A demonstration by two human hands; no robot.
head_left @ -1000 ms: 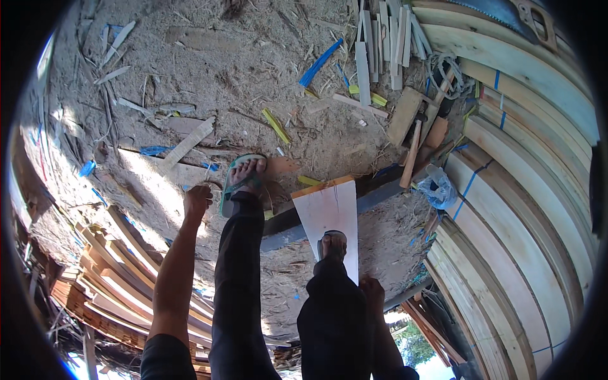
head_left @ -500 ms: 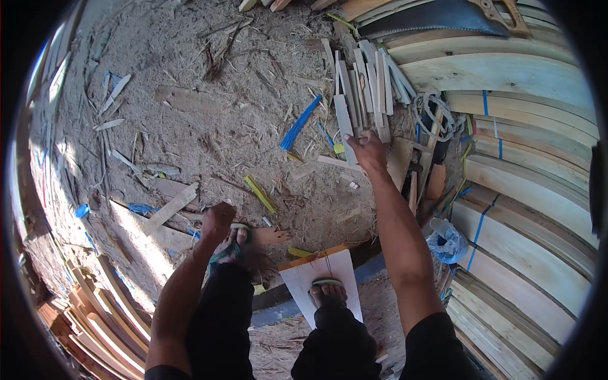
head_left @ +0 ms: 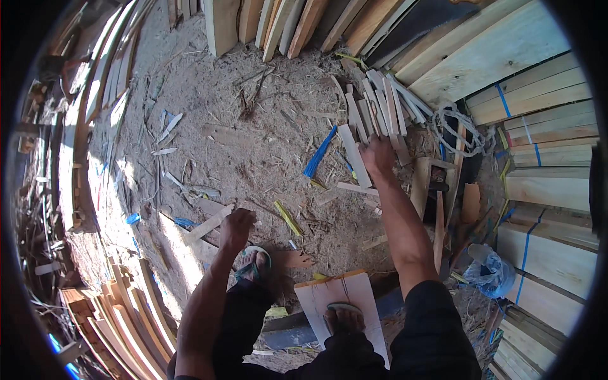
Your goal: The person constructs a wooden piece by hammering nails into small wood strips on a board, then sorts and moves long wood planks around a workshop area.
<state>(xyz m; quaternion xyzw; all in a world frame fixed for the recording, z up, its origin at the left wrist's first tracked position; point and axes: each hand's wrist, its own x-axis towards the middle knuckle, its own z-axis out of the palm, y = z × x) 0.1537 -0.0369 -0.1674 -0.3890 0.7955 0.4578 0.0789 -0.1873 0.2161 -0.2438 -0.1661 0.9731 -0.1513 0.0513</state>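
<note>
Sandy ground [head_left: 183, 76] strewn with shavings and wood scraps spreads under and around both hands. To the right of the right hand [head_left: 378, 155], stacked boards [head_left: 548, 187] rise along the side, some bound with blue straps. Well beyond both hands, thick planks [head_left: 221, 28] stand side by side; a sheaf of long slats [head_left: 126, 310] leans below and to the left of the left hand [head_left: 237, 229]. Between the forearms, nearer the body than either hand, a white board [head_left: 373, 316] lies under the person's sandalled foot [head_left: 345, 316].

Just past the right hand sits a cluster of narrow offcuts [head_left: 387, 104]. To its right lie a coil of rope [head_left: 476, 142] and, lower, a hammer [head_left: 439, 228] and a crumpled blue bag [head_left: 491, 278]. The right hand, fingers bent, touches the edge of a pale strip [head_left: 353, 155] lying just to its left; whether it grips the strip, I cannot tell. The left hand hangs with fingers curled inward near a flat stick [head_left: 210, 225]; whether anything is inside is hidden. Between the hands rests a yellow band [head_left: 288, 218].
</note>
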